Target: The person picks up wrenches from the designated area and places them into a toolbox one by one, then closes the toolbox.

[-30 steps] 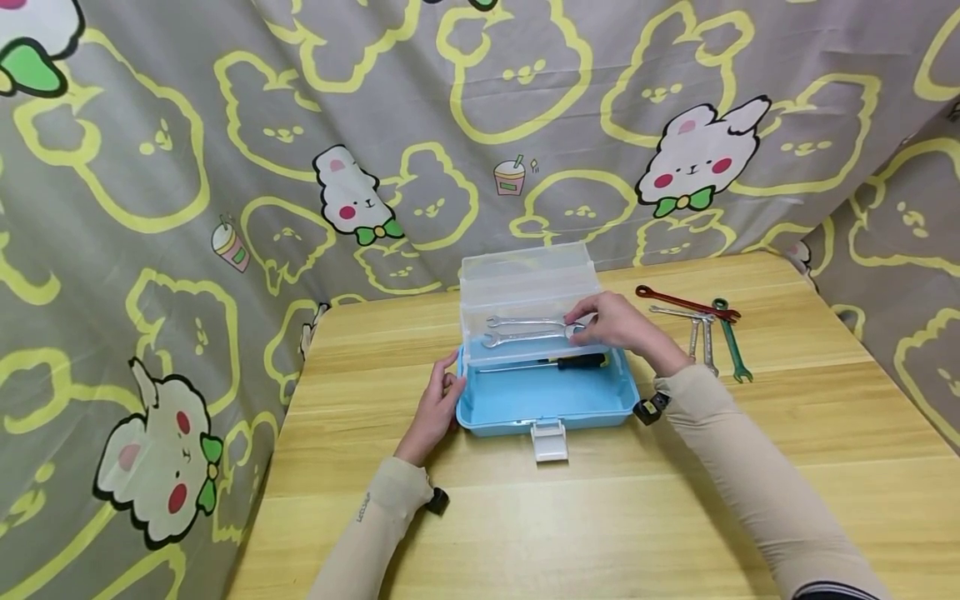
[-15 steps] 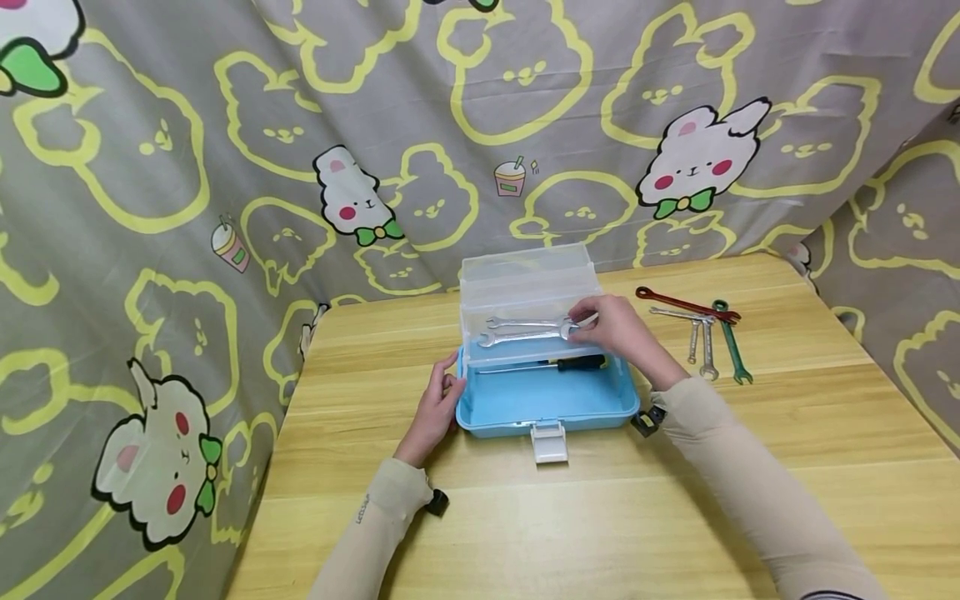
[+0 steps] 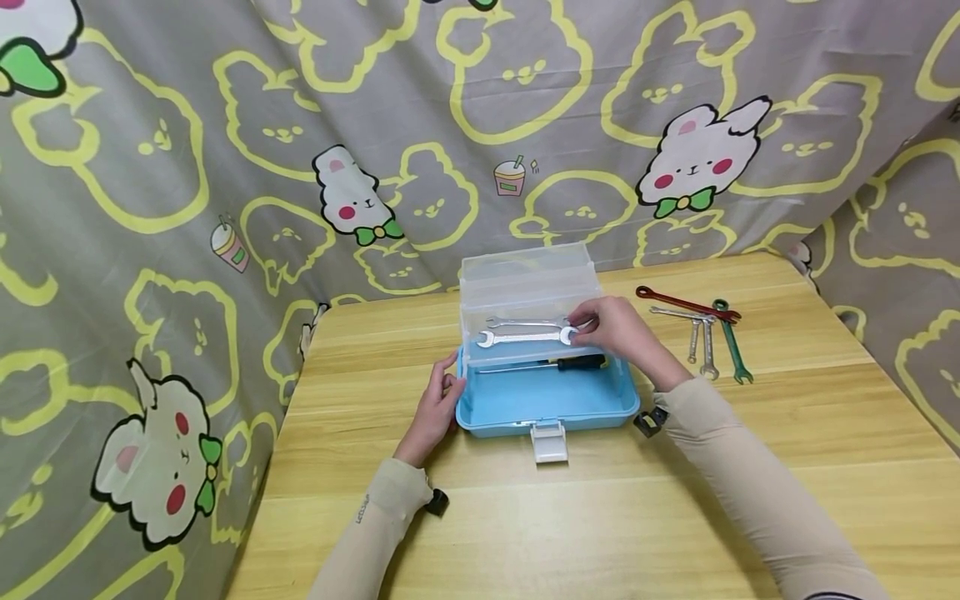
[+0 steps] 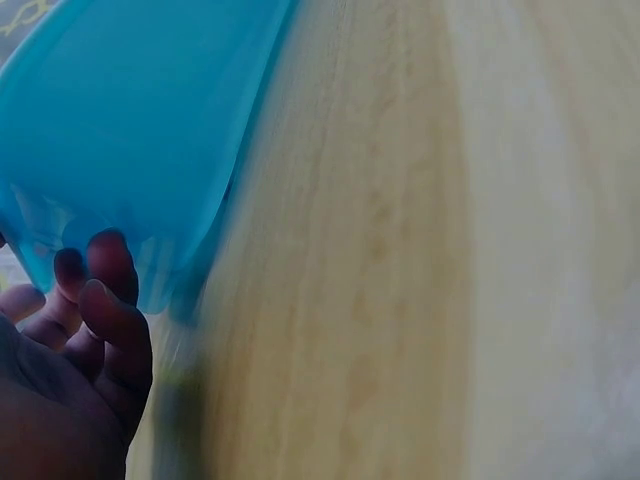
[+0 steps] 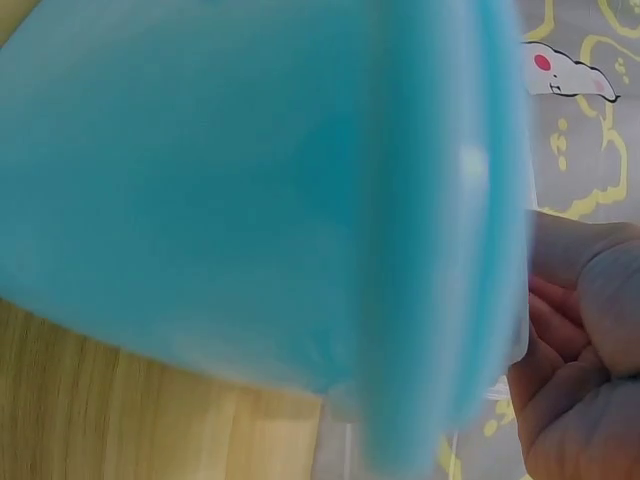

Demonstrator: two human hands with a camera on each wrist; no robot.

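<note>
A light blue toolbox [image 3: 510,429] stands with its clear, tiered lid raised. My left hand [image 3: 437,408] holds its left end, and in the left wrist view the bent fingers [image 4: 115,310] lie against the blue wall. Two silver wrenches are in the clear tray [image 3: 480,360]: a thinner wrench [image 3: 525,322] behind and a double open-end wrench [image 3: 528,337] in front. My right hand [image 3: 611,325] reaches over the tray's right side and pinches the front wrench at its right end. In the right wrist view the box hides those fingertips.
Below the tray, a screwdriver [image 3: 581,362] with a black handle lies inside the box. A white latch [image 3: 551,443] hangs from the front. To the right lie a red wrench [image 3: 682,302], a green wrench [image 3: 733,346] and several silver ones. A patterned curtain [image 3: 420,100] stands behind the table.
The front wrench has shifted slightly left and turned its face up in the tray, with the right hand at its end. The left hand and the toolbox have stayed put.
</note>
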